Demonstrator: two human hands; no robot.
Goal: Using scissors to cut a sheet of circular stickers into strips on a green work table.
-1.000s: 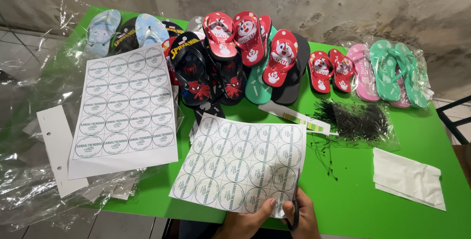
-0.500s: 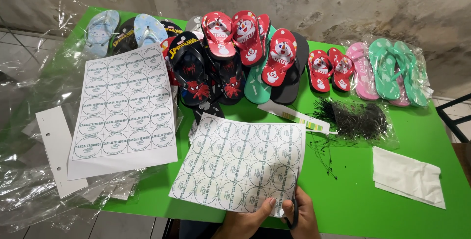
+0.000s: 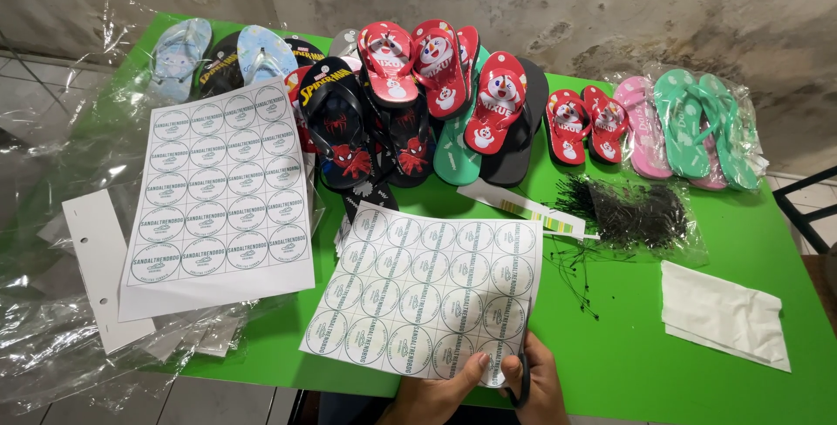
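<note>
I hold a sheet of round stickers (image 3: pixel 427 299) by its near edge, flat over the green table (image 3: pixel 645 338) just ahead of me. My left hand (image 3: pixel 436 394) grips that edge, thumb lying on top of the paper. My right hand (image 3: pixel 536 381) sits just beside it at the sheet's right corner, fingers curled around a dark handle that looks like scissors (image 3: pixel 521 364); most of the tool is hidden.

Ahead and to the left of my hands lies a second sticker sheet (image 3: pixel 218 190), partly on crumpled clear plastic (image 3: pixel 52 338). Beyond both sheets runs a row of flip-flops (image 3: pixel 436 94). To the right of my hands lie a bundle of black ties (image 3: pixel 632 211) and a folded white cloth (image 3: pixel 724 312).
</note>
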